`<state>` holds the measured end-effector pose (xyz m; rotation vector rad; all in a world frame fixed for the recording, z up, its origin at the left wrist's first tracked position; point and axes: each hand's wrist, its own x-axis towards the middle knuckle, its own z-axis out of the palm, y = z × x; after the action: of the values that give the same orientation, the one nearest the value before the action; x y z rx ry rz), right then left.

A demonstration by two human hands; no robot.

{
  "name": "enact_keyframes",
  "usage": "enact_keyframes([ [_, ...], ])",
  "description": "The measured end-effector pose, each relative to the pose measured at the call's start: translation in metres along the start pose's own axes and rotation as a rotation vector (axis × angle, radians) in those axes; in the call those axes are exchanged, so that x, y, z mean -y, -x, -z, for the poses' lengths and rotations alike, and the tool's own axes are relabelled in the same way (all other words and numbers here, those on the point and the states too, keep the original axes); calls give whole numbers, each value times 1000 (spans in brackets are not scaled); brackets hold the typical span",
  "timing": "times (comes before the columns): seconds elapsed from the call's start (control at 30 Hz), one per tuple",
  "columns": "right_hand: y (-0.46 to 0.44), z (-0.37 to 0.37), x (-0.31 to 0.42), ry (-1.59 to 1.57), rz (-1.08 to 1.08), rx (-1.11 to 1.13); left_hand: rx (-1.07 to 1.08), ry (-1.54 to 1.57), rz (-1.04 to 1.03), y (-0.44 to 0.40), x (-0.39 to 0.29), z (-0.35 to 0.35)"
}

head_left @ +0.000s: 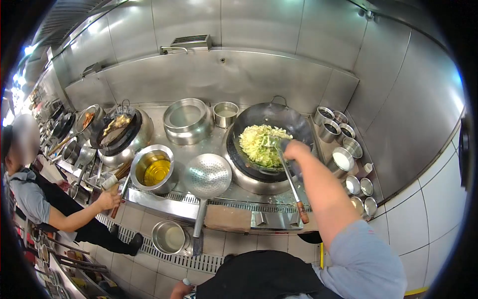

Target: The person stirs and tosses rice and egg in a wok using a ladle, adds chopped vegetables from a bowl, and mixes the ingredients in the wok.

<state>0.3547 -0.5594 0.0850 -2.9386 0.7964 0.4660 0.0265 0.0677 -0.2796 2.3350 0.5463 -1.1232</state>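
Note:
My right hand (297,151) reaches over the wok (298,119), fingers closed around a greyish thing I cannot make out. Chopped pale-green cabbage-like vegetable (259,144) is heaped inside the wok. A ladle (287,174) with a wooden handle end rests with its head in the vegetable and its handle over the stove's front edge, right beside that hand. At the bottom edge, partly cut off, my left hand (180,289) is closed around something with a pale rounded top, too small to name.
A perforated strainer (207,175) lies left of the wok, next to a pot of yellow oil (157,172). Several seasoning tins (342,159) line the right side. A co-worker (37,199) stands left, one hand near a brush. A metal pot (169,237) sits below the front edge.

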Motion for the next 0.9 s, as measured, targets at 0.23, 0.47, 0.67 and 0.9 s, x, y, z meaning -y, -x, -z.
enact_keyframes([
  [0.23,61,4,-43,187,-26,-40,32,142,-28,-35,43,-1],
  [0.47,53,-11,5,112,200,38,-28,131,-55,-43,5,2],
  [0.67,79,-13,-34,107,98,-16,-159,106,-84,22,-93,67],
  [0.9,36,-28,-29,-254,212,-65,-54,-251,-130,26,-137,41],
])
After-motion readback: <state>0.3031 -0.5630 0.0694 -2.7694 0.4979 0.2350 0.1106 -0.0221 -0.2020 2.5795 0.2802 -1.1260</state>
